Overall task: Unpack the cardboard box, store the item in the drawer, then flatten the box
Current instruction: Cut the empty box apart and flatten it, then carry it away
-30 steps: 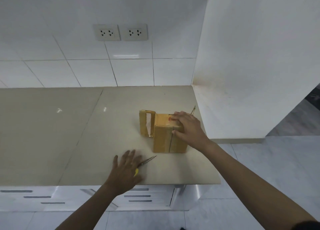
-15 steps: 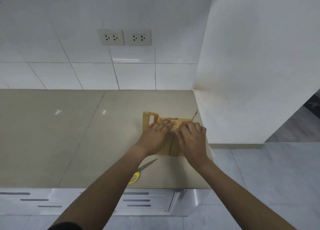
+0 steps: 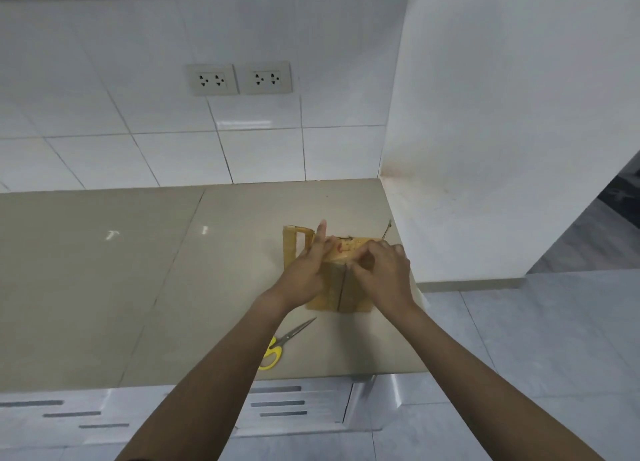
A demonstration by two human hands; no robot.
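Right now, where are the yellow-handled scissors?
In the head view, the yellow-handled scissors lie on the beige countertop near its front edge, just in front of the brown cardboard box, partly hidden by the left forearm.

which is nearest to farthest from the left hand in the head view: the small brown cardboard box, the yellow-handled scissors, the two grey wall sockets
1. The small brown cardboard box: under the left hand, touching it, at the counter's right end.
2. The yellow-handled scissors: on the counter just below the hand, beside the left forearm, untouched.
3. The two grey wall sockets: up on the white tiled wall, well behind the box.
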